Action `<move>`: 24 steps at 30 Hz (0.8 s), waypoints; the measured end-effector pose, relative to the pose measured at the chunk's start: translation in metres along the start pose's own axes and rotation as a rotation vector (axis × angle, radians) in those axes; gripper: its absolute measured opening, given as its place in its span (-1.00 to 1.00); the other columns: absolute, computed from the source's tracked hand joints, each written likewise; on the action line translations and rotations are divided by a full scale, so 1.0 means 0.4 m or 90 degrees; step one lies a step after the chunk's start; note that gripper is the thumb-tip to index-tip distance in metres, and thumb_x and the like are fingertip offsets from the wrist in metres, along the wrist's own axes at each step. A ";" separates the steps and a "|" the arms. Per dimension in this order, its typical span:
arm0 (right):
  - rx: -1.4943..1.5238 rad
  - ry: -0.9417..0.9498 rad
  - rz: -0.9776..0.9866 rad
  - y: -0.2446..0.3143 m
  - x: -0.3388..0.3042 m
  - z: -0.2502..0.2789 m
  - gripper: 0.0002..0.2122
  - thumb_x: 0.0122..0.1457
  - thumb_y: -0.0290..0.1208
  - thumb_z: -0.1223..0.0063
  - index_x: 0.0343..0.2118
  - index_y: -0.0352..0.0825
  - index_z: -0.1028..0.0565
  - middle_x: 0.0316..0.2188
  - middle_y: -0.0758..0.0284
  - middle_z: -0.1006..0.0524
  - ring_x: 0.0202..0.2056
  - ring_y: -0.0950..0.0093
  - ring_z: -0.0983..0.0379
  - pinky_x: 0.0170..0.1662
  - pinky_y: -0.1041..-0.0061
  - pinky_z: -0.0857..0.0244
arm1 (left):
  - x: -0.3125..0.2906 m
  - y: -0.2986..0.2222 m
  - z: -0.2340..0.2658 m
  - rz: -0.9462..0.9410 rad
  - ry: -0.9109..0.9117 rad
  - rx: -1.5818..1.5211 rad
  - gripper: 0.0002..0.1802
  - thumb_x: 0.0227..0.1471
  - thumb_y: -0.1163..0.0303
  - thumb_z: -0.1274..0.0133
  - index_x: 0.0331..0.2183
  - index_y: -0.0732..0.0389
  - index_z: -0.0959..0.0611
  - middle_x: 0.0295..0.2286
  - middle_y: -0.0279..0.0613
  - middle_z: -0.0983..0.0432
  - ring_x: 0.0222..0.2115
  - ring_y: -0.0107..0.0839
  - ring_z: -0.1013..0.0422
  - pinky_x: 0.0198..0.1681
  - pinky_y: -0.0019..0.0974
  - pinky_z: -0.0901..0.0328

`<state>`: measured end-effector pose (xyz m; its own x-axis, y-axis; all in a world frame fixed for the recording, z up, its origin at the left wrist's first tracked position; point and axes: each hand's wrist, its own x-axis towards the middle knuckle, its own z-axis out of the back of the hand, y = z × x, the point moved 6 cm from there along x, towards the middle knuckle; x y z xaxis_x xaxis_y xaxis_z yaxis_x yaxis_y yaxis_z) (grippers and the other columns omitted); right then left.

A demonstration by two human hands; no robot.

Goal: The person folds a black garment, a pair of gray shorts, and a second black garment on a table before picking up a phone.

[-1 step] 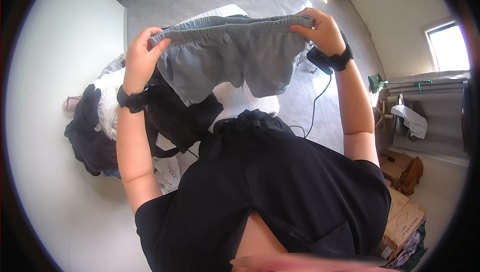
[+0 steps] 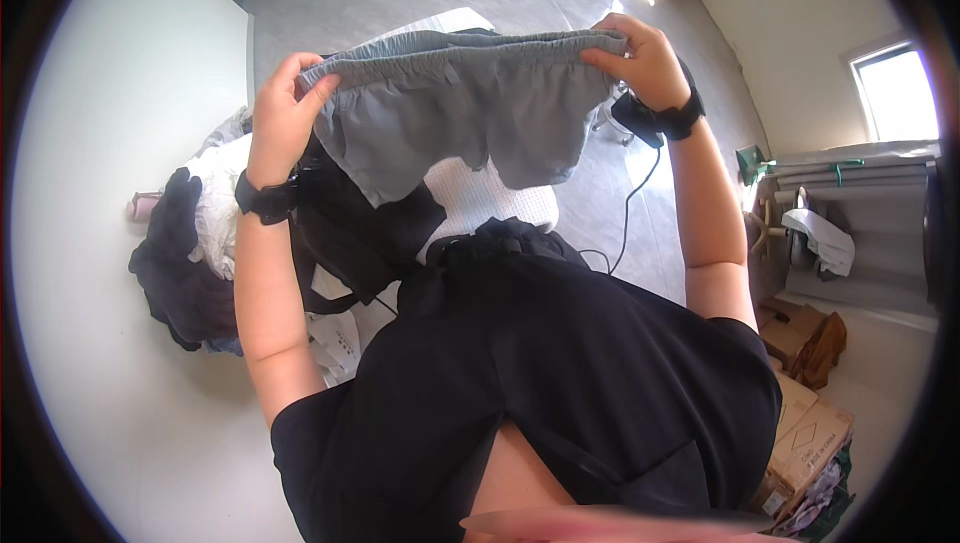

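Note:
Grey shorts (image 2: 455, 118) with a gathered elastic waistband hang stretched between my two hands, legs downward. My left hand (image 2: 283, 123) pinches one end of the waistband, its thumb on the near side. At the other end, the thumb and fingers of my right hand (image 2: 645, 63) grip the band. Behind the shorts' lower hem, a white textured surface (image 2: 490, 198) shows in part. Dark fabric (image 2: 370, 228) lies beside my left forearm, partly covered by the shorts.
A heap of dark clothes (image 2: 172, 263) and white cloth (image 2: 220, 193) lies at the left. A black cable (image 2: 632, 213) runs from my right wrist device. Cardboard boxes (image 2: 805, 433) stand at the lower right, below a grey-covered rack (image 2: 870, 203).
The lower edge of the shorts has shifted up very slightly. Both hands keep their grip in nearly the same place.

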<state>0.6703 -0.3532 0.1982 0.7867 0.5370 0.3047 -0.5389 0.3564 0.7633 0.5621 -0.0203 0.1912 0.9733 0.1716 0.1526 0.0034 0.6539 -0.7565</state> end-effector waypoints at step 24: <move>0.113 -0.235 -0.037 0.107 -0.032 -0.330 -0.76 -0.09 -0.48 -0.04 -0.32 -0.38 -0.38 -0.53 0.14 -0.46 -0.53 0.25 -0.41 -0.48 0.43 -0.26 | -0.054 -0.117 -0.234 -0.051 -0.218 -0.118 -0.78 -0.05 0.44 0.05 -0.30 0.32 -0.40 -0.55 0.07 -0.44 -0.55 -0.16 -0.42 -0.49 -0.30 -0.27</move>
<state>0.5975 -0.2437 0.1518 0.8865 0.1981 0.4181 -0.4562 0.2233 0.8614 0.5624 -0.1236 0.1636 0.8359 0.3816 0.3945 0.1478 0.5357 -0.8314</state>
